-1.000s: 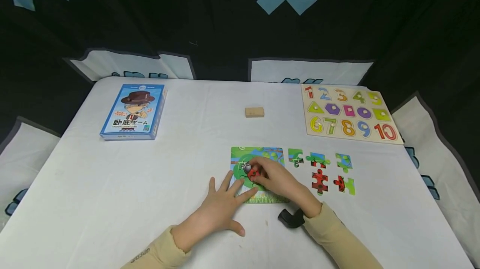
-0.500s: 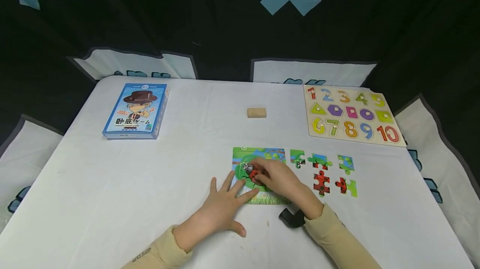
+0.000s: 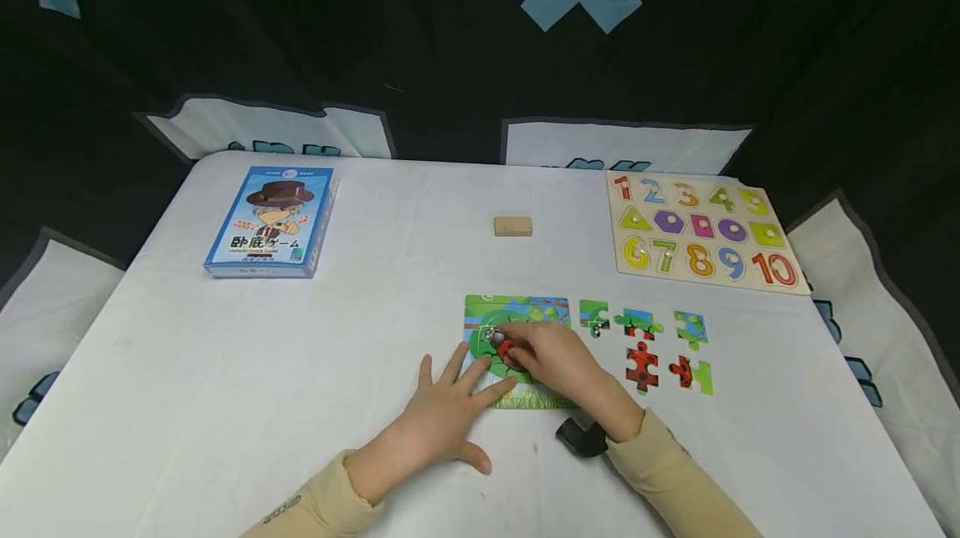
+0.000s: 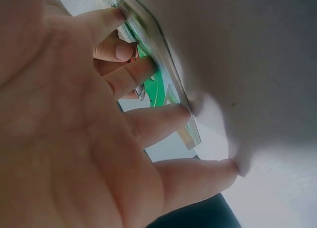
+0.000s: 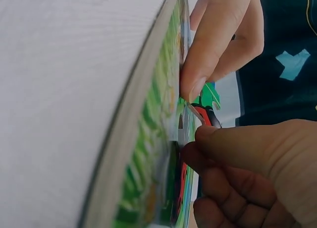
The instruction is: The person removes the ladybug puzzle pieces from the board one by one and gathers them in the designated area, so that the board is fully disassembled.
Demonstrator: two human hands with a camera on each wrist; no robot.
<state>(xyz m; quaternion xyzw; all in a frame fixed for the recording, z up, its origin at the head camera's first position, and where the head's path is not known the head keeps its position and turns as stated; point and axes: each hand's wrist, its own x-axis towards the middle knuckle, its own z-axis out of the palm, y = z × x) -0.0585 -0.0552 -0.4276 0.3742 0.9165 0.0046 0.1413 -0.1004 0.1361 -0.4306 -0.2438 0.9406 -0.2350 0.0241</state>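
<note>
A ladybug jigsaw puzzle in a flat board (image 3: 528, 398) lies near the middle of the table. My right hand (image 3: 557, 357) is over the board, its thumb and index finger pinching a red-and-black ladybug puzzle piece (image 5: 210, 116). In the right wrist view this piece tilts up from the board. Spread wide, my left hand (image 3: 444, 419) rests its fingertips on the board's left and lower edge, with the thumb on the tablecloth. Right of the board lie several loose puzzle pieces (image 3: 642, 365). Part of the picture is hidden beneath my hands.
A small wooden block (image 3: 513, 226) sits beyond the puzzle. At the back left is a blue game box (image 3: 271, 221); at the back right, a wooden number board (image 3: 701, 231). A black strap piece (image 3: 581, 438) is at my right wrist.
The head view has shifted slightly. My right hand sits a touch lower over the board, still pinching the piece. The left hand and loose pieces stay where they were.
</note>
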